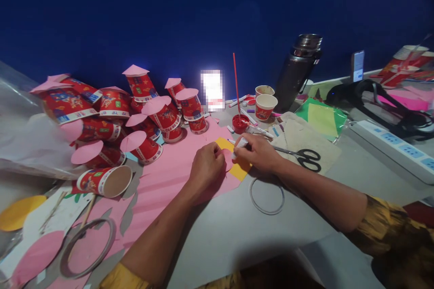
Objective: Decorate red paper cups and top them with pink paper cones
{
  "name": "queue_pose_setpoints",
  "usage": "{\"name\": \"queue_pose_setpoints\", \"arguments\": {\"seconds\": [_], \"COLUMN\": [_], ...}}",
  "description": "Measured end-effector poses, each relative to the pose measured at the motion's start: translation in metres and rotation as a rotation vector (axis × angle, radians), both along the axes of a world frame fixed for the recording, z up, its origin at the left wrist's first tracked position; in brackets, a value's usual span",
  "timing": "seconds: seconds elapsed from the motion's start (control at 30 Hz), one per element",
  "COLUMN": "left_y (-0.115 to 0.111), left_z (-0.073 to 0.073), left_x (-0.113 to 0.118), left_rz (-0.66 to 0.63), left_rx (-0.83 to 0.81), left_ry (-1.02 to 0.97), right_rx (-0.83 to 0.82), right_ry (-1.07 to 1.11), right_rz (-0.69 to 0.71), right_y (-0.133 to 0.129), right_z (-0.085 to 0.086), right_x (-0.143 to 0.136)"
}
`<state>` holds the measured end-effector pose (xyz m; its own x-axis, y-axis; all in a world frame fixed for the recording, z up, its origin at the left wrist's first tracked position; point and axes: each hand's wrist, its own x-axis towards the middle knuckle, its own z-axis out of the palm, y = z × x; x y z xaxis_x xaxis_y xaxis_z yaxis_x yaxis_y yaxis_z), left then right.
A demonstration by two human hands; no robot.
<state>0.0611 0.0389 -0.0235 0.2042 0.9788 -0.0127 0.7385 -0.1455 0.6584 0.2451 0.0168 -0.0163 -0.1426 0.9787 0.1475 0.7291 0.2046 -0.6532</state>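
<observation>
My left hand (207, 162) pinched a pink paper disc (228, 159) at its edge, in front of me between both hands. My right hand (259, 151) gripped a small white object (241, 142), mostly covered by my fingers, right beside the disc; I could not tell whether they touched. Beneath them was a piece of yellow paper (242, 170), with a large pink sheet (166, 178) spreading left over the tabletop (217, 239). Just right of my right hand lay black-handled scissors (301, 153); on the near side, a thin grey ring (267, 212). Farther left stood and leaned red paper cups (167, 118) with pink conical tops. At the far side were a red pot (240, 125) and a dark thermos (294, 76).
</observation>
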Motion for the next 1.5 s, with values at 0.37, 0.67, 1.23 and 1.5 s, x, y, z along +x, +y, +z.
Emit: {"name": "queue_pose_setpoints", "arguments": {"seconds": [0.37,0.67,1.23,1.5], "left_y": [-0.009,0.002,-0.002,0.001], "left_z": [0.000,0.002,0.003,-0.001], "left_x": [0.005,-0.001,0.000,0.000], "left_rz": [0.048,-0.076,-0.014,-0.017], "left_rx": [0.067,-0.058,-0.011,-0.039], "left_ry": [0.024,-0.004,0.051,0.037], "right_rx": [0.020,-0.058,0.078,-0.018], "right_ry": [-0.165,-0.371,0.158,-0.187], "right_rz": [0.109,0.159,-0.041,0.144], "right_y": [-0.008,-0.005,0.002,-0.004], "right_z": [-0.008,0.003,-0.004,-0.008], "right_x": [-0.008,-0.017,-0.006,-0.018]}}
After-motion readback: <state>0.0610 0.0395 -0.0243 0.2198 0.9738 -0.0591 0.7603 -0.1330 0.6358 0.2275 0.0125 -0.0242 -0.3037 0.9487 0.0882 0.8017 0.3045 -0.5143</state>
